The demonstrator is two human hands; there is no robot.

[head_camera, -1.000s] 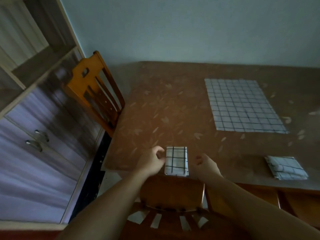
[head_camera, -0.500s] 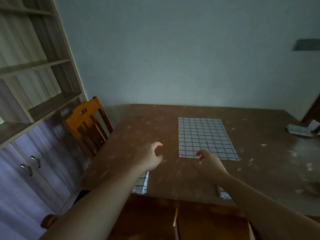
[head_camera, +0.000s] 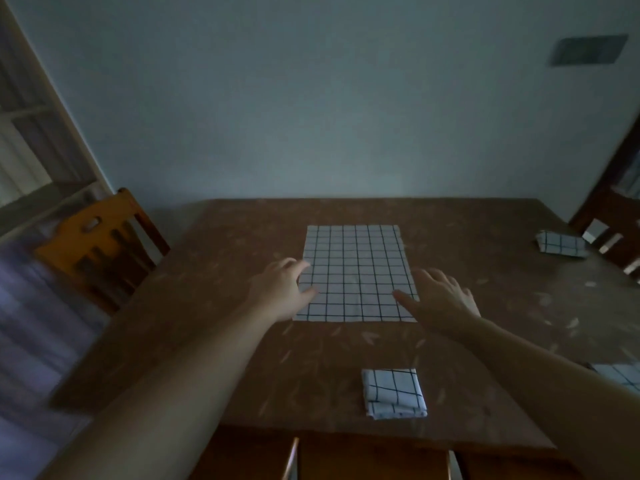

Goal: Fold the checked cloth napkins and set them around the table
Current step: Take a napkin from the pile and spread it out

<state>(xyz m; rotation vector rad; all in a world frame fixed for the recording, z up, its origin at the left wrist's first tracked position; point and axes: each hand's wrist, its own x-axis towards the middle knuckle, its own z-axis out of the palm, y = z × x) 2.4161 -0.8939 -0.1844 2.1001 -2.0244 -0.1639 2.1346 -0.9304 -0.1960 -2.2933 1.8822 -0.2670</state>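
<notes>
A flat white napkin with a black grid [head_camera: 356, 271] lies spread in the middle of the brown table [head_camera: 214, 306]. My left hand [head_camera: 280, 292] hovers at its left edge, fingers relaxed, thumb over the cloth. My right hand [head_camera: 440, 299] reaches its near right corner, fingers spread, thumb over the cloth. Neither hand holds anything. A folded checked napkin [head_camera: 393, 393] sits near the table's front edge. Another folded napkin [head_camera: 561, 244] rests at the far right edge. A third one [head_camera: 620, 375] shows partly behind my right forearm.
An orange wooden chair [head_camera: 100, 244] stands at the table's left side. Another chair back [head_camera: 374, 459] is below the front edge, and a dark chair [head_camera: 613, 220] stands at the far right. Shelving [head_camera: 34, 161] lines the left wall.
Both hands left the folded napkin at the front edge and moved forward to the spread napkin. The view rose and swung right.
</notes>
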